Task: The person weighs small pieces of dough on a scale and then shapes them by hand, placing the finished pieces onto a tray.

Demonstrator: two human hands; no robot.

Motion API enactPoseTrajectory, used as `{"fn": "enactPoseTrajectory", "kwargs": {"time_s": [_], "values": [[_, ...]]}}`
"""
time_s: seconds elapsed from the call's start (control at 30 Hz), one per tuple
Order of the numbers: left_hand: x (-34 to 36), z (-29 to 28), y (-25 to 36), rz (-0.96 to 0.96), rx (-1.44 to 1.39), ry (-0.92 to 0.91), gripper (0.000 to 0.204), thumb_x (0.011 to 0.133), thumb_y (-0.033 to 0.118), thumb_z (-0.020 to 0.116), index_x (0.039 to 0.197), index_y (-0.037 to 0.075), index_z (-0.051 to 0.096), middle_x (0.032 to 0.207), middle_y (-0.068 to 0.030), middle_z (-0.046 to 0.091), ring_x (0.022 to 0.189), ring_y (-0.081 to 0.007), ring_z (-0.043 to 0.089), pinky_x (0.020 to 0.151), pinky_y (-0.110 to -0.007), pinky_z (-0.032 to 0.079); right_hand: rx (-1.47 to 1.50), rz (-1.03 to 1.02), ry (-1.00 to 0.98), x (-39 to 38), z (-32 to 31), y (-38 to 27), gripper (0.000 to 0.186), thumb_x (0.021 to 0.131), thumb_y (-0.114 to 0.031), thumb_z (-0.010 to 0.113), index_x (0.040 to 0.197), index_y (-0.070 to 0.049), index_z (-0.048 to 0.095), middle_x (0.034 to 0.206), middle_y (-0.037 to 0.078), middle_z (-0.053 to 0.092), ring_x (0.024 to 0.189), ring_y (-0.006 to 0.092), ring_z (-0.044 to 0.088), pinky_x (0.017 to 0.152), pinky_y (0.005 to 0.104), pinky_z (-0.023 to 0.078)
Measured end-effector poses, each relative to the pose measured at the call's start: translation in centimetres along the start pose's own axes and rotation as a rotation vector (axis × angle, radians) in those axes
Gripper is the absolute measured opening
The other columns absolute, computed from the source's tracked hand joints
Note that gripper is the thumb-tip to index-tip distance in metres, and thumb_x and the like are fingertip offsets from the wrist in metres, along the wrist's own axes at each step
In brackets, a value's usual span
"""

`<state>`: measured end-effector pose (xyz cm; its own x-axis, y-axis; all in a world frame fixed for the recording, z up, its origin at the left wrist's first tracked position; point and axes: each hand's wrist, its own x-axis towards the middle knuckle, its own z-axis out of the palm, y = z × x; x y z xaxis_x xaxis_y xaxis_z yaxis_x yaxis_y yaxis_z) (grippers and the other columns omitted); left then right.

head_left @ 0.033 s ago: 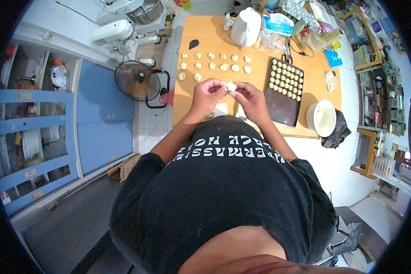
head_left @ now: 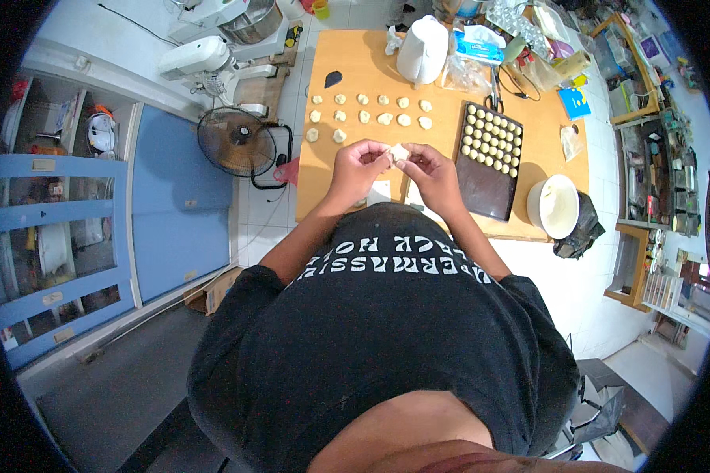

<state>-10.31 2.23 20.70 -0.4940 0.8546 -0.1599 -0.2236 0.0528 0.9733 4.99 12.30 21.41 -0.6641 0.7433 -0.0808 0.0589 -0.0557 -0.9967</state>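
Note:
Between both hands, above the near edge of the table, is a small pale piece of dough [head_left: 399, 151]. My left hand [head_left: 359, 167] pinches its left side with thumb and fingers. From the right, my right hand [head_left: 431, 167] grips the same piece, its fingertips meeting round it. Beyond my hands, several flattened dough pieces [head_left: 384, 118] lie in rows on the wooden table [head_left: 434, 93]. To the right, a dark baking tray [head_left: 485, 185] carries rows of small round dough balls [head_left: 491, 135] in its far half; its near half is bare. Part of a white flat thing [head_left: 380, 191] shows below my hands.
A white bowl [head_left: 553, 206] stands at the table's right edge, beside a black plastic bag [head_left: 580, 229]. At the back are a white jug [head_left: 424, 49], a tissue pack [head_left: 480, 49] and scissors [head_left: 494, 101]. On the left stand a fan [head_left: 237, 139] and a stand mixer [head_left: 201, 59].
The view has shifted very slightly. The dough piece has turned a little between my fingertips, and both hands keep their grip on it.

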Motion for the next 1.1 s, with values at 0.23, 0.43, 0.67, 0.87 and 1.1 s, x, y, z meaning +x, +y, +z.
{"fn": "enactPoseTrajectory", "kwargs": {"time_s": [0.23,0.43,0.67,0.87,1.1], "values": [[-0.6,3.4,-2.4,-0.184,-0.596,-0.002,0.021,0.1,0.009,0.064,0.115,-0.005,0.067,0.113,-0.0113,0.071,0.103,-0.0175,0.067,0.098,-0.032,0.053,-0.196,-0.276,0.061,0.7,-2.7,0.0,0.012,0.088,0.001,0.073,0.1,0.004,0.072,0.098,0.011,0.071,0.087,0.0171,0.07,0.076,0.0297,0.056],[0.3,4.5,-4.9,-0.18,-0.712,0.009,0.014,0.099,0.006,0.064,0.11,-0.003,0.066,0.113,-0.0115,0.068,0.107,-0.0193,0.065,0.101,-0.033,0.052,-0.42,-0.61,0.02,0.9,-4.5,-0.3,0.014,0.086,0.005,0.069,0.099,0.002,0.073,0.101,0.016,0.071,0.091,0.0256,0.071,0.075,0.0347,0.057],[0.6,7.2,-5.2,-0.027,-0.539,0.058,0.019,0.093,-0.006,0.066,0.112,-0.006,0.063,0.11,-0.0156,0.068,0.105,-0.023,0.066,0.098,-0.034,0.054,0.075,-0.22,-0.064,0.8,-7.2,0.9,0.012,0.09,-0.003,0.075,0.098,0.005,0.07,0.101,0.01,0.071,0.089,0.0138,0.069,0.078,0.0272,0.056],[0.6,8.4,-3.1,0.03,-0.361,0.059,0.019,0.091,-0.001,0.073,0.109,-0.006,0.068,0.103,-0.0101,0.07,0.095,-0.0163,0.066,0.089,-0.03,0.056,0.074,-0.051,-0.014,0.4,-8.0,0.6,0.017,0.088,-0.002,0.076,0.104,0.0,0.07,0.091,0.001,0.069,0.081,0.008,0.063,0.072,0.0224,0.051],[0.3,8.1,-2.9,-0.055,-0.239,0.071,0.021,0.091,0.0,0.072,0.11,-0.006,0.066,0.104,-0.0083,0.07,0.095,-0.0154,0.067,0.088,-0.029,0.055,0.047,-0.007,0.02,-0.5,-7.8,0.4,0.012,0.089,-0.002,0.075,0.1,0.002,0.073,0.086,0.0,0.069,0.078,0.0064,0.061,0.07,0.0219,0.049]]}}
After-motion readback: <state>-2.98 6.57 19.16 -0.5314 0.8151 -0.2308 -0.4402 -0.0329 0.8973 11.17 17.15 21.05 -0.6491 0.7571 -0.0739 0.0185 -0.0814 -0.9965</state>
